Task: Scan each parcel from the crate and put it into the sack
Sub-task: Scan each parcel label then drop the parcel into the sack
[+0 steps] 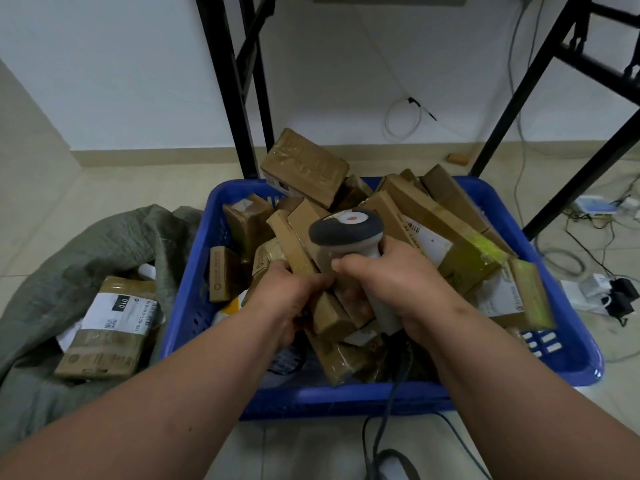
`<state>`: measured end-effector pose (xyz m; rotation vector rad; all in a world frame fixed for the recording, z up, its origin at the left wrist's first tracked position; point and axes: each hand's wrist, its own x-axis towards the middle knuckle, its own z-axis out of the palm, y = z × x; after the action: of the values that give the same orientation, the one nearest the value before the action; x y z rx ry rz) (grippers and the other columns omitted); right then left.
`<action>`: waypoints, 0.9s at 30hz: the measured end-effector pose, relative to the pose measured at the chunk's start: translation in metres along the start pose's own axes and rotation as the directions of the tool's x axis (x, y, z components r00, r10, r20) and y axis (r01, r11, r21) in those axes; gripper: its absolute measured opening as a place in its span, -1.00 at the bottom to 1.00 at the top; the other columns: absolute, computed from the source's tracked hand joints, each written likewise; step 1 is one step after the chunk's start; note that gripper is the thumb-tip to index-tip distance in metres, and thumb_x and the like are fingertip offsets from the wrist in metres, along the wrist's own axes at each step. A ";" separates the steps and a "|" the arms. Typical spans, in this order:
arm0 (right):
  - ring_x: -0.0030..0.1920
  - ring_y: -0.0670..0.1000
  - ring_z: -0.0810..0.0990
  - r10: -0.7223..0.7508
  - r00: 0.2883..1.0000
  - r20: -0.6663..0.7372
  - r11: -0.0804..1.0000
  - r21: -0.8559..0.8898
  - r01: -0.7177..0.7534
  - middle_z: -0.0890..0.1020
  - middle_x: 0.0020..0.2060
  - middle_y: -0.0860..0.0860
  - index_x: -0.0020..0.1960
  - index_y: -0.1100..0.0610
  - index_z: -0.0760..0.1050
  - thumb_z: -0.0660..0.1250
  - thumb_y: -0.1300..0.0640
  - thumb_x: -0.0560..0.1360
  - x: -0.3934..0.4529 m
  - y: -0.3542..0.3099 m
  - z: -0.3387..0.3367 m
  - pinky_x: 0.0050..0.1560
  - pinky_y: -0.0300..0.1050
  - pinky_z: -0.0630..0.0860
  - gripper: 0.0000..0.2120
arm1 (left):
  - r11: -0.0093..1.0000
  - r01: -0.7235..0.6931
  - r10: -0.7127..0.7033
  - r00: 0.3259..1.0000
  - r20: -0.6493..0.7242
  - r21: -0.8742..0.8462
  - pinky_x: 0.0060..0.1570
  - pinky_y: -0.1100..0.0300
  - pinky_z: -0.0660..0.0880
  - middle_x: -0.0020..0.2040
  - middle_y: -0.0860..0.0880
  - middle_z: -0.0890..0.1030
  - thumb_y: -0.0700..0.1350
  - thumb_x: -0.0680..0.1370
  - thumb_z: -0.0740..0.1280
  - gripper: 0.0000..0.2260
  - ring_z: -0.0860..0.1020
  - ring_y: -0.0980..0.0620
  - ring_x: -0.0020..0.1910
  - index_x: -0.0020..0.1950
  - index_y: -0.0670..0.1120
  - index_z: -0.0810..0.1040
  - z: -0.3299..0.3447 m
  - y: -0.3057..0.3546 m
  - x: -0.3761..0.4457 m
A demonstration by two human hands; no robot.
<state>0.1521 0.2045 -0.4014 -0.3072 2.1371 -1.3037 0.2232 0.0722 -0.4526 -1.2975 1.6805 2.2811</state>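
Many parcels were in view. Far left, the sack lay open on the floor, touching the crate's left wall. One parcel with a white label already lay inside it.

Next came the blue crate, piled high with brown parcels. Some stuck up over the back rim.

The left hand was over the middle of the crate. Its fingers were curled around a small brown parcel, holding it from the left side. The right hand was just beside it, almost touching. Its fingers were wrapped around the grip of the scanner, whose head pointed away, over the pile. The scanner's cord hung down over the crate's front rim to the floor.

I think the scan step was going on here. The scanner head did not seem to point at the held parcel, and I could not see that parcel's label. So the next move likely called for turning the parcel until its label faced the scanner. After that, the left hand would need to carry it left, over the crate wall, and drop it in the sack.

That way looked open, and the sack's mouth was wide with room inside. To the right, wires and plugs lay on the floor. Black frame legs stood behind the crate.
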 end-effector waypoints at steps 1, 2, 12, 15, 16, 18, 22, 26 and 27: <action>-0.23 0.02 0.71 0.010 1.000 0.002 0.999 0.032 -0.010 0.71 -0.23 0.02 -0.01 -0.04 0.53 0.46 -0.02 0.42 -0.001 -0.002 -0.001 -0.34 -0.11 0.59 -0.81 | 1.000 -0.009 0.009 1.000 -0.012 0.018 0.02 -0.14 0.59 0.08 -0.14 0.64 -0.17 0.40 0.51 -0.51 0.62 -0.16 0.03 0.28 -0.01 0.44 -0.002 0.001 -0.002; -0.21 0.04 0.72 0.024 1.000 0.000 0.997 0.073 -0.024 0.71 -0.19 0.04 0.01 -0.04 0.52 0.45 -0.01 0.44 -0.002 -0.003 -0.003 -0.31 -0.09 0.63 -0.81 | 0.999 -0.023 0.023 1.000 -0.021 0.038 -0.04 -0.11 0.60 0.08 -0.13 0.63 -0.17 0.40 0.52 -0.51 0.61 -0.16 0.03 0.27 0.00 0.45 -0.005 0.003 -0.004; -0.32 -0.04 0.71 -0.020 0.987 -0.159 0.976 0.209 0.054 0.65 -0.08 0.01 0.03 -0.03 0.47 0.43 0.03 0.49 -0.017 -0.016 -0.011 -0.41 -0.21 0.56 -0.82 | 0.976 -0.207 0.214 0.970 -0.116 0.073 -0.29 0.07 0.59 -0.04 -0.06 0.71 -0.24 0.49 0.43 -0.71 0.67 -0.07 -0.10 0.20 -0.08 0.56 -0.074 0.042 -0.046; -0.35 -0.11 0.70 -0.050 0.986 -0.157 0.970 0.228 0.085 0.66 -0.09 0.00 0.01 -0.04 0.48 0.45 0.03 0.47 -0.025 -0.023 -0.003 -0.45 -0.26 0.55 -0.82 | 0.959 -0.285 0.283 0.952 -0.120 0.002 -0.36 0.13 0.57 -0.11 -0.04 0.72 -0.31 0.55 0.34 -0.75 0.68 0.01 -0.19 0.19 -0.10 0.57 -0.099 0.053 -0.062; -0.34 -0.10 0.70 -0.048 0.987 -0.153 0.964 0.250 0.086 0.66 -0.08 0.00 0.02 -0.04 0.49 0.45 0.03 0.47 -0.027 -0.026 0.000 -0.44 -0.25 0.56 -0.81 | 0.954 -0.297 0.293 0.950 -0.105 -0.029 -0.33 0.13 0.57 -0.13 -0.03 0.72 -0.32 0.56 0.32 -0.75 0.68 0.02 -0.22 0.20 -0.11 0.57 -0.106 0.056 -0.066; -0.30 -0.07 0.72 -0.046 0.989 -0.138 0.947 0.310 0.087 0.67 -0.06 0.01 0.07 -0.03 0.50 0.45 0.04 0.47 -0.032 -0.032 0.008 -0.38 -0.20 0.59 -0.79 | 0.952 -0.281 0.279 0.960 -0.032 -0.123 -0.27 0.11 0.53 -0.26 -0.02 0.69 -0.31 0.57 0.27 -0.75 0.65 0.06 -0.33 0.21 -0.11 0.56 -0.118 0.059 -0.074; -0.32 -0.03 0.70 -0.062 0.995 -0.077 0.881 0.464 0.091 0.69 -0.15 0.06 0.01 0.06 0.56 0.44 0.10 0.49 -0.037 -0.042 0.023 -0.29 -0.09 0.63 -0.87 | 0.944 -0.163 0.210 0.968 0.140 -0.288 0.07 -0.09 0.55 -0.10 -0.11 0.63 -0.28 0.60 0.20 -0.69 0.53 -0.11 -0.11 0.29 -0.10 0.55 -0.132 0.057 -0.079; -0.17 0.09 0.69 -0.096 0.995 -0.016 0.746 0.661 0.083 0.69 -0.14 0.13 0.11 0.14 0.55 0.42 0.20 0.49 -0.036 -0.055 0.043 -0.17 0.01 0.63 -0.79 | 0.939 -0.124 0.204 0.952 0.228 -0.322 -0.14 -0.03 0.63 0.09 -0.12 0.68 -0.26 0.64 0.12 -0.69 0.65 -0.09 0.00 0.29 -0.06 0.55 -0.134 0.057 -0.077; -0.16 0.09 0.70 -0.116 0.993 -0.024 0.718 0.689 0.100 0.70 -0.15 0.12 0.13 0.15 0.55 0.43 0.22 0.46 -0.035 -0.058 0.047 -0.18 0.01 0.64 -0.76 | 0.946 -0.152 0.218 0.953 0.213 -0.288 -0.10 -0.02 0.62 0.10 -0.09 0.68 -0.26 0.66 0.12 -0.68 0.65 -0.06 0.00 0.30 -0.03 0.55 -0.134 0.056 -0.075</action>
<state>0.2014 0.1589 -0.3531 -0.1233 1.4697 -2.0450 0.3258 -0.0260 -0.3715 -0.8722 1.5120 2.7254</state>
